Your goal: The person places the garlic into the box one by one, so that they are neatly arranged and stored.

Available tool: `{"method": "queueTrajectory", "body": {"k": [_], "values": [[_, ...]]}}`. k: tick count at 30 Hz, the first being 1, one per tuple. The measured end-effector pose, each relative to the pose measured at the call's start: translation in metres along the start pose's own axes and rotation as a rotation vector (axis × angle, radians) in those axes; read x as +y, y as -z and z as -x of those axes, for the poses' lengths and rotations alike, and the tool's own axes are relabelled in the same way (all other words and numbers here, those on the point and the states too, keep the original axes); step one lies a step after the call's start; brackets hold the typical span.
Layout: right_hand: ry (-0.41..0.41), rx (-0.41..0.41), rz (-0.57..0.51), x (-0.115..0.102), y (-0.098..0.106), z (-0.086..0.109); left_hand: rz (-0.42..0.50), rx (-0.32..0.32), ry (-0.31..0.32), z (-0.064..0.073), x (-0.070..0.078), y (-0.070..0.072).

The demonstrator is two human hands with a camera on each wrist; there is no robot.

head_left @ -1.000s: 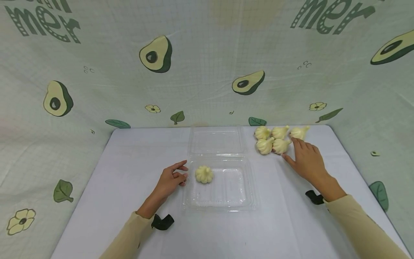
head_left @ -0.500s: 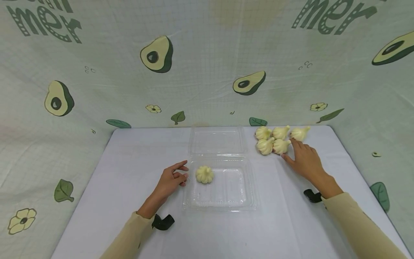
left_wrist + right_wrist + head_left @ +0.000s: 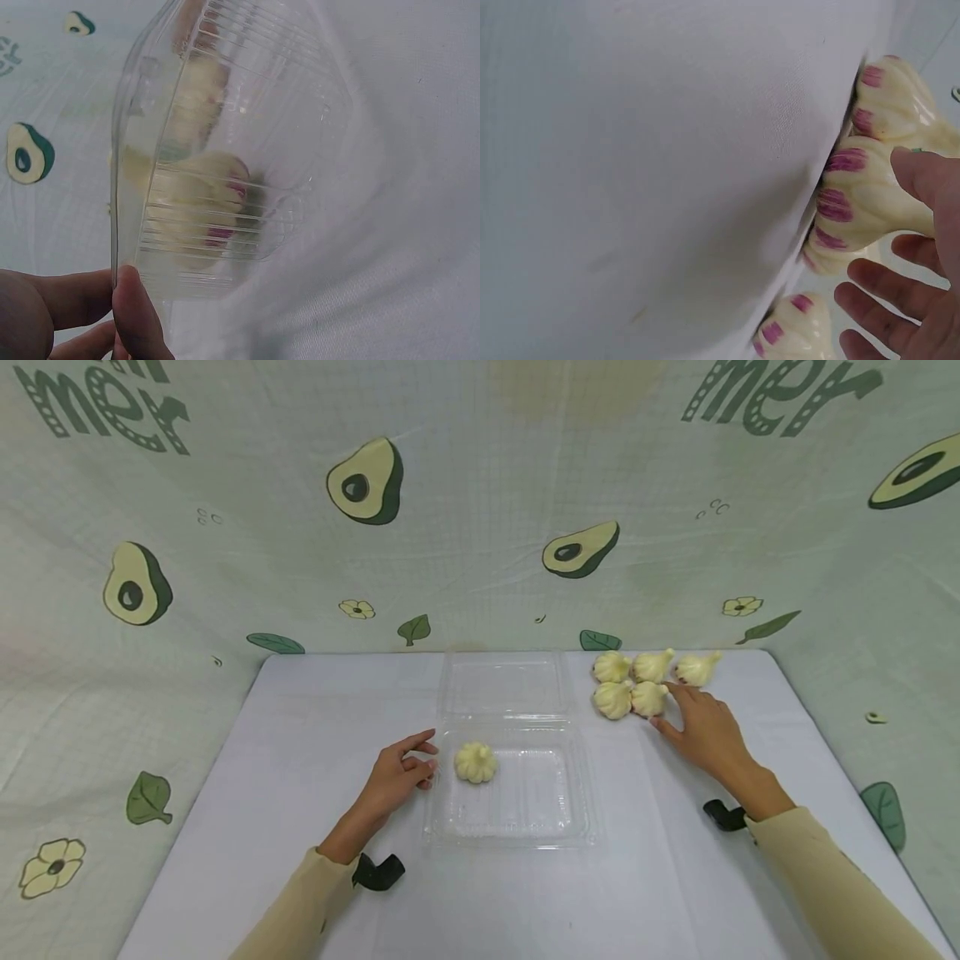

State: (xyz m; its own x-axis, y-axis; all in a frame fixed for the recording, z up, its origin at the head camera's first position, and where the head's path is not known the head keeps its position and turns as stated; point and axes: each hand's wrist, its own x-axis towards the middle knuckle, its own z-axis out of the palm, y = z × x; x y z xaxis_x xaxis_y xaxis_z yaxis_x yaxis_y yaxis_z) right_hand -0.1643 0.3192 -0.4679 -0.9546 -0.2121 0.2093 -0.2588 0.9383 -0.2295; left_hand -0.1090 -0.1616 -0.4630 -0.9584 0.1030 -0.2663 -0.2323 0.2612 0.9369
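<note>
A clear plastic clamshell container (image 3: 536, 793) lies with its lid raised back, one garlic bulb (image 3: 476, 762) in the left of its base. My left hand (image 3: 401, 771) is at its left edge; in the left wrist view the thumb (image 3: 137, 311) and forefinger pinch the rim. My right hand (image 3: 701, 727) is at the front right bulb (image 3: 647, 700) of a cluster of cream garlic bulbs. In the right wrist view that bulb (image 3: 859, 195), streaked purple at its base, lies between thumb and forefinger, the other fingers spread loosely.
Other garlic bulbs (image 3: 612, 700) crowd close beside the held one, at the back right of the white table (image 3: 315, 710). One more bulb (image 3: 696, 668) lies just beyond the right fingertips. A printed cloth (image 3: 480, 577) hangs behind the table's far edge.
The front right bulb has shifted slightly left, its stem now nearer its neighbours. My right fingers have drawn in a little around it. The left hand and the container have stayed in place.
</note>
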Motion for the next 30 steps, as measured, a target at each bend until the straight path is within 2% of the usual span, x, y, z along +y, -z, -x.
{"method": "queueTrajectory", "body": {"k": [11,24,30], "values": [[0.051,-0.002,0.007,-0.002,-0.0017,0.0002,-0.001,-0.002,-0.004,-0.0017,-0.0002,-0.0003],[0.026,-0.042,-0.016,-0.0058,-0.0009,-0.005,0.001,-0.004,-0.007,-0.0013,-0.0013,0.0007],[0.026,-0.028,-0.003,-0.0054,-0.0022,-0.0057,-0.003,-0.004,-0.008,-0.0012,-0.0015,0.0005]]}}
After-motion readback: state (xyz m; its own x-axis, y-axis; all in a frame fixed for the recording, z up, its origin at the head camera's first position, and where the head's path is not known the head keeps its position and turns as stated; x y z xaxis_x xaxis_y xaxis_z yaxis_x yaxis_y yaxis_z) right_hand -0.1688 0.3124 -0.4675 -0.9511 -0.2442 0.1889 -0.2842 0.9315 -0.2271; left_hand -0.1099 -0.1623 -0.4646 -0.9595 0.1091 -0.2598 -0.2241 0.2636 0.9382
